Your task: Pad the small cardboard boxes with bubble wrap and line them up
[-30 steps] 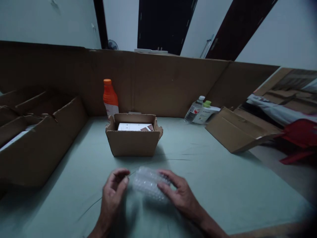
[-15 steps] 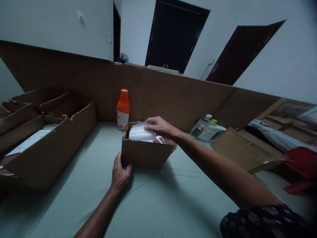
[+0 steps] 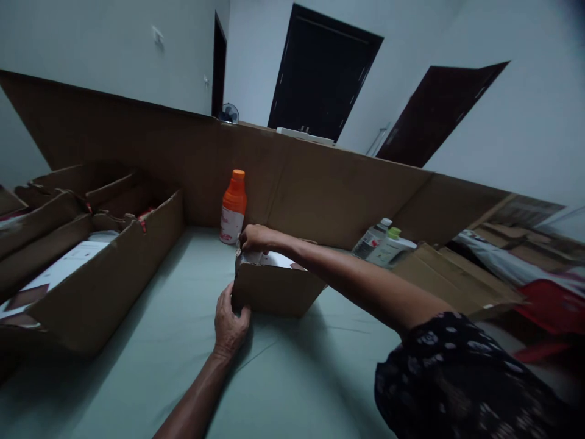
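Observation:
A small open cardboard box (image 3: 276,289) stands on the pale green cloth-covered surface. My left hand (image 3: 231,323) grips its lower left corner, thumb at the front and fingers along the left side. At the box's left end my right hand (image 3: 255,238) reaches over the rim, knuckles up and fingers curled down inside. Under those fingers shows a bit of clear bubble wrap (image 3: 259,258); the fingertips are hidden. White and brown printed packaging (image 3: 278,260) lies in the box, partly behind my right forearm. Close behind the box's left end stands an orange bottle (image 3: 233,207).
Larger cardboard boxes (image 3: 123,274) with dividers and white printed packs stand at the left. A cardboard panel (image 3: 329,195) walls off the back. Toward the right are a clear bottle (image 3: 372,239), a green-capped bottle (image 3: 389,247) and a folded carton (image 3: 452,274).
My right hand has moved left and down into the box's left end, its fingers now curled, and the bubble wrap is mostly out of sight. My left hand keeps its place on the box.

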Demonstrator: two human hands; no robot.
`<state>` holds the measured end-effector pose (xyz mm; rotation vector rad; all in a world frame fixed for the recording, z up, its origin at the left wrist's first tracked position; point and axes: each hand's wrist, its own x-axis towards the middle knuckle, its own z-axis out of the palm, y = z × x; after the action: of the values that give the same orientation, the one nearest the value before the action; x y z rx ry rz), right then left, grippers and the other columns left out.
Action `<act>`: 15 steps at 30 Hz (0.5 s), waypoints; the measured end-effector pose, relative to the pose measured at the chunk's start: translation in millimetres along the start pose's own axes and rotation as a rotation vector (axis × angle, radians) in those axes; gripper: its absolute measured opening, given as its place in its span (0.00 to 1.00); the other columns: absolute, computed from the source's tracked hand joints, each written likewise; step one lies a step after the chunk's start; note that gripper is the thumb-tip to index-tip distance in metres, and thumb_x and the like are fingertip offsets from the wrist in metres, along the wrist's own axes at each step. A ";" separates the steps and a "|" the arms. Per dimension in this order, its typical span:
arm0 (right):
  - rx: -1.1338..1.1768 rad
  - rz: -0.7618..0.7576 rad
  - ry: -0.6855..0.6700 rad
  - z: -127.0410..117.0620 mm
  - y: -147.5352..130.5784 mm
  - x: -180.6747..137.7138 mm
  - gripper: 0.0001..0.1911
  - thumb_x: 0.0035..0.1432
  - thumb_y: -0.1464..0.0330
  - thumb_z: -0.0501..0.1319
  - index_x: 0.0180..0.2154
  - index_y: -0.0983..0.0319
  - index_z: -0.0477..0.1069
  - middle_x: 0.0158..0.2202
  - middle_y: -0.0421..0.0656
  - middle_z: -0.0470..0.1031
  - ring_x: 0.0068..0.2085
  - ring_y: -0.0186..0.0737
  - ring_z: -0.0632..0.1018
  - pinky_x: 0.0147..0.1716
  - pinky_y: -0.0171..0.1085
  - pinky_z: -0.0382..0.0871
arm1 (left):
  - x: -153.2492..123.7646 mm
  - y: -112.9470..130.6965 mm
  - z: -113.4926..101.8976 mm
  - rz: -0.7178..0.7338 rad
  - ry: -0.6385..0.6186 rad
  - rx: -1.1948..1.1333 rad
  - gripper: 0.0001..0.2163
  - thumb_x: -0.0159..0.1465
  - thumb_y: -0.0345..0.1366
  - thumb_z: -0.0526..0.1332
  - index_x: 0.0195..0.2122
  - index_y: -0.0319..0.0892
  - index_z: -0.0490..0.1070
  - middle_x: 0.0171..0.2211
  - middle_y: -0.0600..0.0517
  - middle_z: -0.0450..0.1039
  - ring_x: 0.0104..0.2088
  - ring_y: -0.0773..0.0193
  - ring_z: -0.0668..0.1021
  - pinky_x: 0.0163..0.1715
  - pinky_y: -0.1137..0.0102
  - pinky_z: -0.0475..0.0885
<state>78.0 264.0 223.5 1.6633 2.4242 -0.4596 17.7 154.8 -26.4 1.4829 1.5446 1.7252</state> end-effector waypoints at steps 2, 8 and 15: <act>-0.030 -0.011 0.047 1.4 4.5 1.2 0.12 0.59 0.69 0.64 0.44 0.64 0.81 0.37 0.46 0.82 0.32 0.39 0.81 0.28 0.31 0.71 | 0.1 0.8 0.5 0.004 0.003 -0.004 0.25 0.59 0.33 0.60 0.59 0.42 0.65 0.54 0.41 0.73 0.57 0.49 0.74 0.59 0.52 0.69; -0.136 0.017 0.191 10.6 7.9 2.7 0.15 0.64 0.67 0.61 0.50 0.62 0.79 0.51 0.53 0.81 0.52 0.51 0.80 0.44 0.37 0.72 | -0.3 0.4 2.0 -0.001 0.015 -0.005 0.24 0.59 0.34 0.60 0.59 0.40 0.66 0.54 0.40 0.73 0.57 0.49 0.75 0.60 0.52 0.68; -0.110 -0.007 0.111 12.6 -0.3 3.7 0.13 0.62 0.67 0.63 0.46 0.63 0.80 0.45 0.52 0.82 0.42 0.48 0.84 0.38 0.36 0.75 | -0.3 -1.8 1.8 -0.004 0.013 -0.008 0.24 0.59 0.32 0.59 0.58 0.41 0.67 0.54 0.41 0.73 0.56 0.51 0.75 0.59 0.53 0.69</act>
<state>76.0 262.8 210.6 1.6764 2.4839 -0.2362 18.7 156.0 -28.5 1.4663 1.5443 1.7397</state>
